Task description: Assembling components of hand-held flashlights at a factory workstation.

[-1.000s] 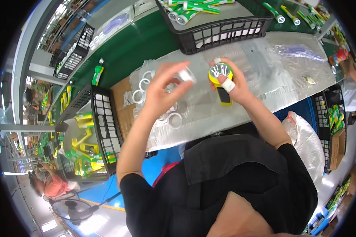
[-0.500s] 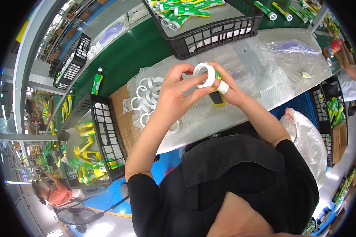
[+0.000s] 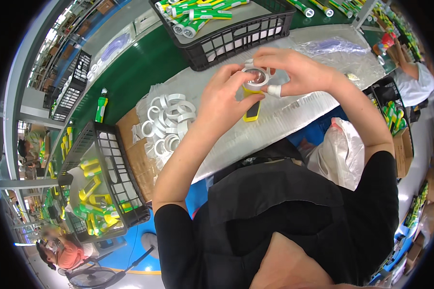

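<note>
In front of me, over the covered bench, is a flashlight [image 3: 251, 114] with a yellow-edged body and a dark panel. A white ring [image 3: 258, 85] sits around its clear lens end, which faces up. My left hand [image 3: 225, 98] closes on it from the left, fingers at the ring's rim and thumb against the body. From the right, my right hand [image 3: 299, 73] grips the ring between thumb and fingers, with white covers on some fingertips. Part of the body is hidden by my left hand. Left of my hands lies a pile of loose white rings [image 3: 168, 115].
A black crate [image 3: 236, 44] of green-and-white flashlights stands at the far side. Another black crate [image 3: 122, 168] at left holds yellow and green ones. One flashlight [image 3: 101, 108] stands on the green surface. Clear plastic [image 3: 332, 45] lies at right. A co-worker [image 3: 412, 79] is beyond.
The white ring, earlier held up in my left hand, now sits around the flashlight's lens end. My right hand has shifted from the flashlight's body to the ring. The view has turned slightly.
</note>
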A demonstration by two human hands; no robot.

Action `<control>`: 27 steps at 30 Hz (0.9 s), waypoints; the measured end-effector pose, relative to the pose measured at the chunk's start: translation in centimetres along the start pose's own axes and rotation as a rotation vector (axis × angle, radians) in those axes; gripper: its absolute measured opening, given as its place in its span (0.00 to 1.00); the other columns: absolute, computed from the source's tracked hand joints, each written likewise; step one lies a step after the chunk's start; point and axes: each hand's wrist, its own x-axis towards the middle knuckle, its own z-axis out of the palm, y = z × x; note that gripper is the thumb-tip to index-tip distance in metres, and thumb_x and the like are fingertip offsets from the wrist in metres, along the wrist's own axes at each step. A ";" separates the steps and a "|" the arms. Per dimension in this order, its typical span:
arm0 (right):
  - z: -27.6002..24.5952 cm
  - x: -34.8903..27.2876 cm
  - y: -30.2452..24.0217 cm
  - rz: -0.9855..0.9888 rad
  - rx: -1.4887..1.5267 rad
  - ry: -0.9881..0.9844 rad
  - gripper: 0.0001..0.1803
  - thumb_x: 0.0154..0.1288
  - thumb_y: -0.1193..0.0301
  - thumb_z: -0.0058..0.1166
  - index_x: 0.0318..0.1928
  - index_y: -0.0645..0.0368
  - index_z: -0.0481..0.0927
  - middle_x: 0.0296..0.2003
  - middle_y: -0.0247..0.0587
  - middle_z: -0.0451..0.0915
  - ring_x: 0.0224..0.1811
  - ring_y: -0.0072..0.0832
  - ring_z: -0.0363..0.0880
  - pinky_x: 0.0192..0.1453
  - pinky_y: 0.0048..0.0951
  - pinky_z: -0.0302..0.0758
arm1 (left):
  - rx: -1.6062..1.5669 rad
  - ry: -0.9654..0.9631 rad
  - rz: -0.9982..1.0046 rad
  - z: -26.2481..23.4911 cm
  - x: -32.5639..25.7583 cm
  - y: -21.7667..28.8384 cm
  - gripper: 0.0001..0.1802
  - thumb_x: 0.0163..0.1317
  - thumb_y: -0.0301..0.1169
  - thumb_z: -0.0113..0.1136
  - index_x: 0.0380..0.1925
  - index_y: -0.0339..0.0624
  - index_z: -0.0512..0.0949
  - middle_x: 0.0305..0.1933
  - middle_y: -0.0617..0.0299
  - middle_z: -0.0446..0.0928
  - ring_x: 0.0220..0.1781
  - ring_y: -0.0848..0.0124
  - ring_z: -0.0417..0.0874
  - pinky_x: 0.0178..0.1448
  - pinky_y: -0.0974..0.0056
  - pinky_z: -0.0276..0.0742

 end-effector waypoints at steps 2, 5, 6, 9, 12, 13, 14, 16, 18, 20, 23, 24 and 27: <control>-1.2 0.8 -0.5 0.016 -0.022 -0.110 0.25 0.46 0.78 0.63 0.49 0.65 0.75 0.43 0.44 0.75 0.40 0.39 0.76 0.40 0.35 0.75 | -0.049 -0.010 -0.009 0.3 0.0 0.1 0.22 0.44 0.30 0.77 0.41 0.46 0.79 0.48 0.56 0.78 0.47 0.56 0.81 0.48 0.58 0.78; -1.9 1.6 -0.5 0.017 -0.067 -0.252 0.23 0.40 0.81 0.59 0.43 0.65 0.74 0.37 0.43 0.73 0.37 0.40 0.75 0.38 0.36 0.73 | -0.168 -0.036 -0.042 1.3 -0.2 -0.2 0.22 0.44 0.30 0.76 0.41 0.46 0.78 0.44 0.56 0.80 0.46 0.55 0.81 0.46 0.56 0.78; -2.0 1.9 -0.4 0.001 -0.091 -0.286 0.21 0.38 0.81 0.57 0.40 0.65 0.74 0.34 0.43 0.71 0.35 0.40 0.74 0.36 0.37 0.72 | -0.239 -0.050 -0.068 1.6 -0.2 -0.3 0.22 0.44 0.29 0.76 0.41 0.46 0.77 0.43 0.56 0.81 0.45 0.56 0.82 0.46 0.57 0.78; -2.6 2.9 -1.0 0.004 -0.134 -0.361 0.17 0.39 0.79 0.59 0.35 0.64 0.72 0.31 0.42 0.71 0.33 0.41 0.74 0.35 0.37 0.71 | -0.215 -0.050 -0.057 1.3 0.1 -0.2 0.21 0.45 0.29 0.75 0.40 0.46 0.77 0.41 0.57 0.82 0.44 0.57 0.83 0.45 0.58 0.78; -2.5 3.1 -1.2 0.105 -0.193 -0.403 0.16 0.40 0.78 0.59 0.34 0.63 0.72 0.32 0.41 0.72 0.34 0.40 0.75 0.35 0.36 0.71 | -0.228 -0.028 -0.069 1.6 -0.1 -0.6 0.21 0.45 0.29 0.75 0.40 0.46 0.77 0.41 0.57 0.82 0.44 0.56 0.83 0.44 0.57 0.78; -2.0 3.0 -1.5 0.110 -0.195 -0.405 0.16 0.40 0.78 0.59 0.34 0.63 0.72 0.32 0.41 0.72 0.34 0.40 0.75 0.35 0.36 0.71 | -0.233 -0.027 -0.067 1.7 -0.1 -0.6 0.21 0.45 0.29 0.75 0.40 0.46 0.77 0.41 0.57 0.82 0.44 0.56 0.83 0.44 0.57 0.78; -1.4 2.8 -1.9 0.262 -0.282 -0.341 0.15 0.43 0.74 0.60 0.33 0.63 0.72 0.31 0.41 0.74 0.33 0.41 0.76 0.35 0.37 0.72 | -0.229 -0.013 -0.082 1.8 0.0 -0.6 0.21 0.45 0.29 0.75 0.40 0.46 0.77 0.41 0.57 0.82 0.43 0.56 0.83 0.43 0.57 0.78; -1.1 2.7 -2.5 0.413 -0.372 -0.276 0.14 0.46 0.70 0.61 0.32 0.63 0.73 0.30 0.42 0.75 0.32 0.42 0.76 0.34 0.37 0.72 | -0.226 0.006 -0.095 1.8 0.2 -0.4 0.21 0.45 0.29 0.75 0.40 0.46 0.77 0.40 0.58 0.82 0.42 0.57 0.83 0.42 0.57 0.78; -1.5 2.8 -2.8 0.451 -0.475 -0.235 0.21 0.52 0.56 0.63 0.28 0.62 0.73 0.24 0.45 0.75 0.27 0.44 0.76 0.31 0.40 0.71 | -0.150 -0.050 -0.151 1.8 0.4 -0.2 0.21 0.45 0.29 0.76 0.40 0.48 0.78 0.37 0.58 0.81 0.39 0.57 0.82 0.39 0.56 0.77; -0.6 2.3 -0.4 0.168 -0.213 -0.097 0.26 0.52 0.49 0.62 0.27 0.62 0.74 0.22 0.46 0.75 0.25 0.45 0.76 0.30 0.40 0.70 | -0.195 -0.010 -0.096 2.2 0.4 -0.6 0.21 0.45 0.29 0.76 0.40 0.49 0.78 0.36 0.58 0.80 0.38 0.57 0.81 0.38 0.56 0.76; -0.5 2.0 -0.5 0.043 -0.167 -0.042 0.31 0.53 0.43 0.62 0.26 0.63 0.74 0.20 0.47 0.74 0.24 0.45 0.75 0.29 0.41 0.70 | -0.215 0.037 -0.029 2.5 0.2 -0.9 0.21 0.44 0.30 0.76 0.40 0.50 0.78 0.34 0.59 0.79 0.36 0.58 0.81 0.36 0.57 0.76; -0.7 2.2 -1.3 0.205 -0.387 -0.118 0.31 0.53 0.44 0.62 0.27 0.64 0.75 0.21 0.47 0.74 0.24 0.45 0.75 0.29 0.40 0.70 | -0.189 0.042 -0.011 2.5 0.1 -1.0 0.21 0.44 0.30 0.76 0.40 0.50 0.79 0.33 0.59 0.79 0.36 0.58 0.81 0.36 0.57 0.75; -1.6 3.6 -3.6 0.571 -0.557 -0.331 0.30 0.54 0.45 0.63 0.29 0.64 0.75 0.23 0.47 0.75 0.26 0.45 0.76 0.30 0.40 0.70 | -0.163 0.035 -0.051 2.1 0.3 -0.6 0.20 0.44 0.30 0.76 0.39 0.50 0.79 0.33 0.59 0.78 0.35 0.58 0.80 0.36 0.57 0.75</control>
